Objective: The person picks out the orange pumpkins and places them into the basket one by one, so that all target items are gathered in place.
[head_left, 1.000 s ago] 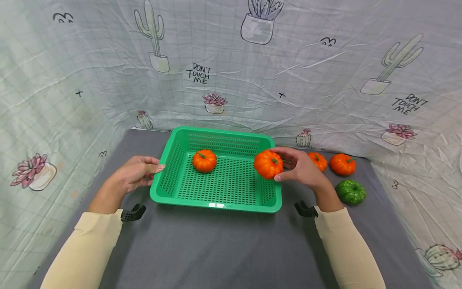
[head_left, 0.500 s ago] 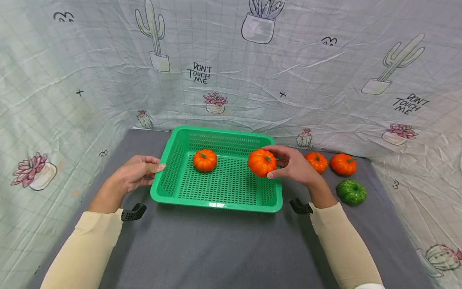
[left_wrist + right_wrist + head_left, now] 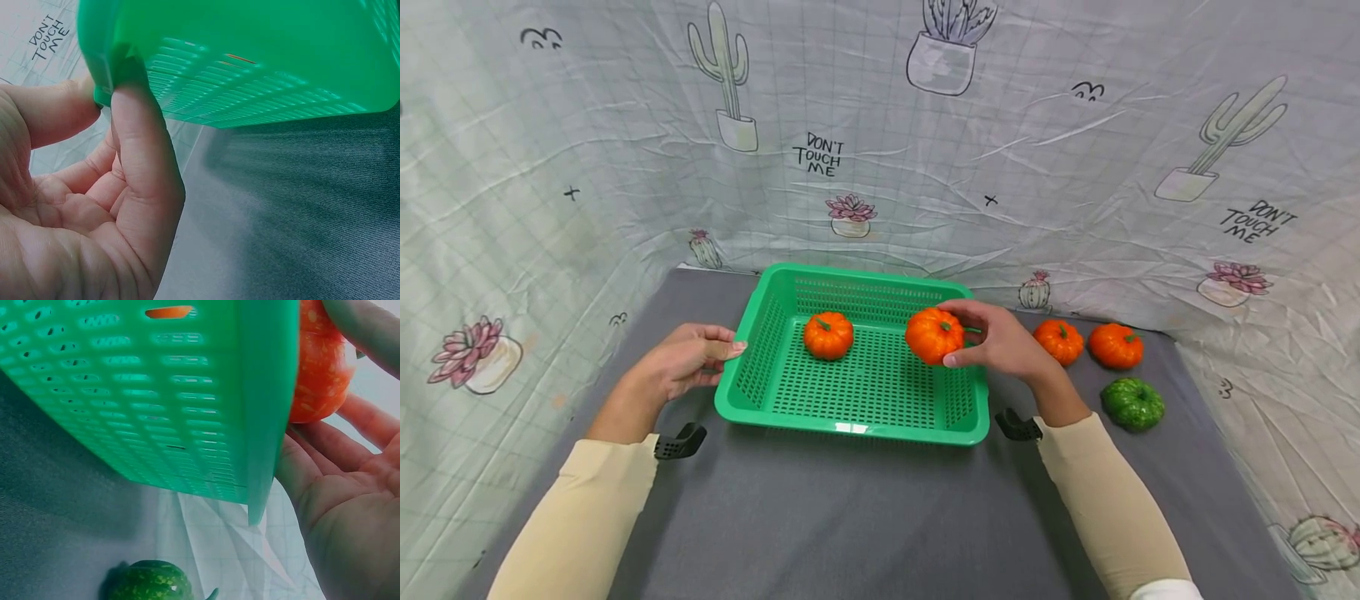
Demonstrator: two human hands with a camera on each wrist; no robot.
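Note:
A green plastic basket (image 3: pixel 850 428) with slotted walls stands on the grey tabletop. My left hand (image 3: pixel 688 360) pinches its left rim between thumb and fingers; the left wrist view shows the thumb on one side of the rim (image 3: pixel 100 69) and a finger under it. Over the basket's right part, my right hand (image 3: pixel 1000 340) grips an orange pumpkin (image 3: pixel 935 336) with a short green stem. In the right wrist view that pumpkin (image 3: pixel 320 375) is partly hidden behind the basket's rim. Another orange pumpkin (image 3: pixel 828 336) lies inside the basket, left of its middle.
Right of the basket, two orange pumpkins (image 3: pixel 1116 346) rest near the back edge, one of them partly behind my right hand. A green mottled pumpkin (image 3: pixel 1132 404) sits in front of them. A white cloth (image 3: pixel 880 167) printed with cacti hangs behind and at the sides.
My right hand has carried the orange pumpkin leftward, from above the basket's right rim further over its inside. My left hand keeps its hold on the left rim.

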